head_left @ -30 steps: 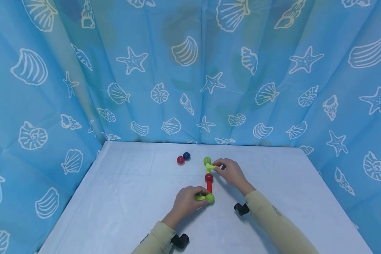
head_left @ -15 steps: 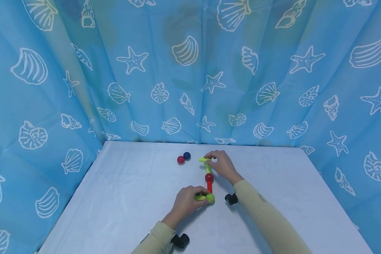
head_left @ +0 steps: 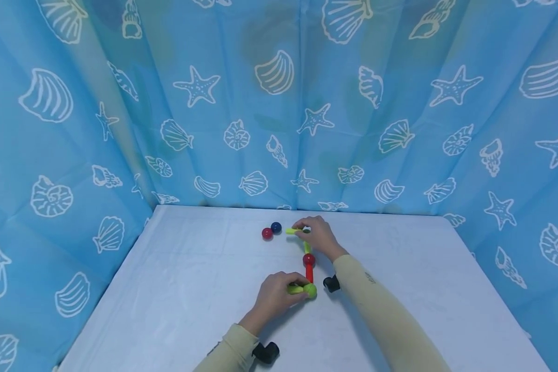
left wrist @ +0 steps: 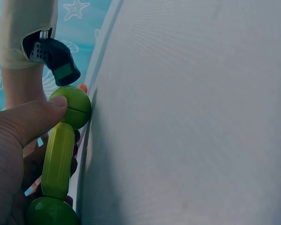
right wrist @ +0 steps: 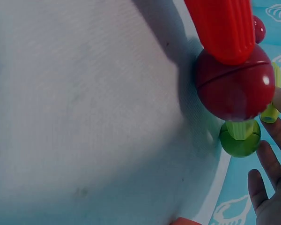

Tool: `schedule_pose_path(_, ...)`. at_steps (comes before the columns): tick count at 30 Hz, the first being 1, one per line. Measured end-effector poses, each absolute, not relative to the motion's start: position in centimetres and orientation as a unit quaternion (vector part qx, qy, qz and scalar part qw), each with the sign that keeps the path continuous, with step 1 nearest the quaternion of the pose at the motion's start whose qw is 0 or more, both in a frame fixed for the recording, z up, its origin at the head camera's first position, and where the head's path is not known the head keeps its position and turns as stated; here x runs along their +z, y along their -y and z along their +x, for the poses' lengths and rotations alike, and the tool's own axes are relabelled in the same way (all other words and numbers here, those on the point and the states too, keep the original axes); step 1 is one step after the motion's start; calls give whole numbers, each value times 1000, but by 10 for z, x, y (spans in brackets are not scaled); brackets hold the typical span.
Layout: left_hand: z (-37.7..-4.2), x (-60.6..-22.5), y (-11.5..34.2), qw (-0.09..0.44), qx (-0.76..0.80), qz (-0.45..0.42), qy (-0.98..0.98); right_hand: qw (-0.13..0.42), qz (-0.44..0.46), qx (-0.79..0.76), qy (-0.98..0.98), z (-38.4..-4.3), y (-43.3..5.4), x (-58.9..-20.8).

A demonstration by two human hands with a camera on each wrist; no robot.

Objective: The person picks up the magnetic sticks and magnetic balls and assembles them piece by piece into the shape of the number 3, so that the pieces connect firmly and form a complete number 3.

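Observation:
In the head view my left hand (head_left: 276, 298) grips a yellow-green rod (head_left: 295, 290) with a green ball (head_left: 310, 291) at its end. The left wrist view shows my thumb on that ball, and a second green ball (left wrist: 51, 213) at the rod's other end. A red rod (head_left: 309, 273) runs from the near ball to a dark red ball (head_left: 309, 259). Beyond it, another yellow-green rod (head_left: 307, 247) leads to a far green ball (right wrist: 240, 145). Over that ball my right hand (head_left: 318, 237) pinches a loose-looking yellow-green rod (head_left: 291, 231).
A red ball (head_left: 267, 233) and a dark blue ball (head_left: 276, 227) lie at the back of the white table (head_left: 190, 289), left of my right hand. A blue shell-patterned curtain (head_left: 242, 124) surrounds the table's far side and flanks.
My right hand has moved left and farther back with its rod, from right of the far green ball to over it. My left hand keeps its grip in place.

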State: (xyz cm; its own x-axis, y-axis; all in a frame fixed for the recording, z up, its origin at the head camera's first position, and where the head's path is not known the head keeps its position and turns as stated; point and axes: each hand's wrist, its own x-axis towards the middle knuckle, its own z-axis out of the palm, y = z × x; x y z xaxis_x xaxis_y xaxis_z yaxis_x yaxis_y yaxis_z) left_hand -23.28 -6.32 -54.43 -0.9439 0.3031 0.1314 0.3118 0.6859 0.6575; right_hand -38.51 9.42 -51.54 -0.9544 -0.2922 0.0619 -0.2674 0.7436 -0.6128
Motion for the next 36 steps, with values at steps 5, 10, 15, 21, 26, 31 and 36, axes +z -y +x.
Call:
schedule_pose_path(5,-233,-545,64,7,-358,-171,918,30,-142,-332,-932,-389,-92,-520)
schedule_pose_path(10,-234,-545,64,14,-354,-178,918,39,-140,-330,-933,-392,-91,-524)
schedule_pose_path(15,-235,-547,63,15,-351,-178,919,46,-132,-322,-936,-395,-90,-527)
schedule_pose_path(21,-234,-545,63,14,-350,-175,920,51,-128,-323,-936,-396,-89,-531)
schedule_pose_path(26,-234,-544,64,12,-350,-174,920,57,-124,-332,-933,-395,-88,-531)
schedule_pose_path(31,-234,-545,63,14,-348,-173,921,54,-117,-330,-935,-396,-89,-533)
schedule_pose_path(36,-234,-546,63,20,-349,-175,921,55,-111,-334,-935,-395,-88,-533)
